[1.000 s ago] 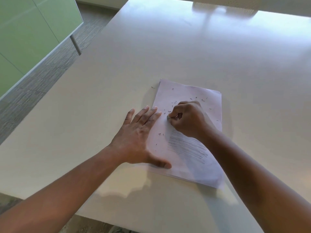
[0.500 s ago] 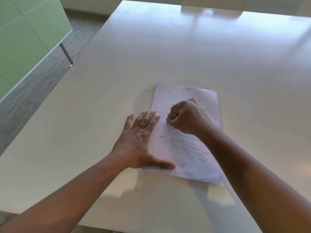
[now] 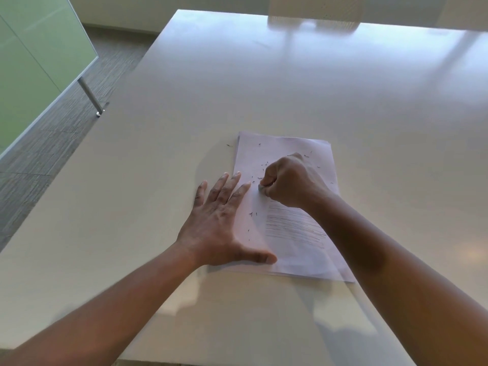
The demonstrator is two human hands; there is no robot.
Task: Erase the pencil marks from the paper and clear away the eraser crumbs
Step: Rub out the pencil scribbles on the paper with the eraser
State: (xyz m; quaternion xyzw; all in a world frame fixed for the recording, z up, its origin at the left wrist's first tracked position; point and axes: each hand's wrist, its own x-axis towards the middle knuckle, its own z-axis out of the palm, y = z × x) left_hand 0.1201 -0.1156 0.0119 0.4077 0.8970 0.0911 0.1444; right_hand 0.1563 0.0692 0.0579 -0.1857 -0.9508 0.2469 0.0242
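Two hands on paper (image 3: 287, 151); right hand (image 3: 290, 180) pinching eraser (image 3: 261, 188).

No readable text, label, brand, number or sign appears anywhere in the view. The only marks are rows of grey pencil lines (image 3: 294, 228) on the near half of the sheet of paper (image 3: 284, 151), and these read as scribbled strokes rather than letters or figures. The white table (image 3: 264, 75) bears no writing.
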